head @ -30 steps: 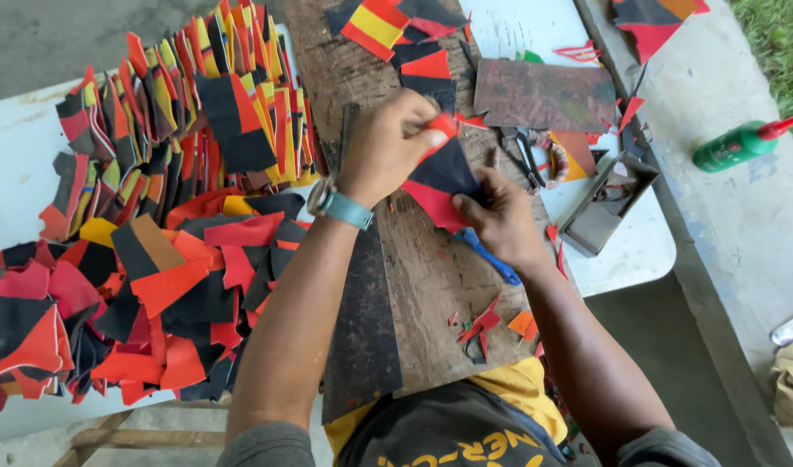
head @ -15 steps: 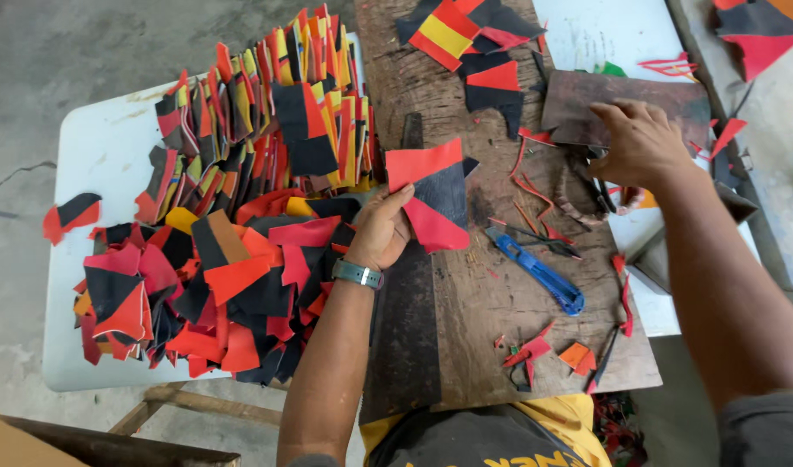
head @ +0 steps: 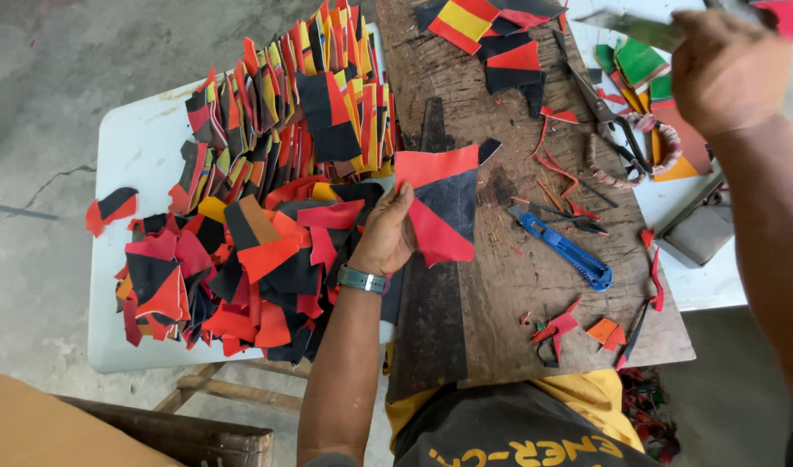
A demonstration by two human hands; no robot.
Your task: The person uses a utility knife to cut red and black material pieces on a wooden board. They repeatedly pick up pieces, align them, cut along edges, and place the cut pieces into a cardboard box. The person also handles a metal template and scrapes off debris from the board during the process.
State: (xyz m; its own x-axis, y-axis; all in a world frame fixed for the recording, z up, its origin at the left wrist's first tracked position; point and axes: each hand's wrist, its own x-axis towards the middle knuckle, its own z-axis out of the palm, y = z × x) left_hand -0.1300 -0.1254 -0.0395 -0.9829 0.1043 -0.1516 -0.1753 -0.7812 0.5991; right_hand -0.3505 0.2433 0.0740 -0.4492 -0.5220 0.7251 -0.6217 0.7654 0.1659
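Red-and-black patchwork piece point(head: 439, 207) pinched in left hand point(head: 386, 238) fingers; right hand point(head: 727, 69) fingers closed

A blue utility knife point(head: 562, 249) lies on the wooden board point(head: 500, 320), with scissors point(head: 600, 108) farther up. Red, black and yellow offcuts point(head: 240, 216) heap the white table point(head: 137, 156).

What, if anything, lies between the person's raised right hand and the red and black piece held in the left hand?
The right hand is up over the green scraps. Between it and the red and black piece in the left hand lie scissors and red trimmings flat on the wooden board; nothing stands upright.
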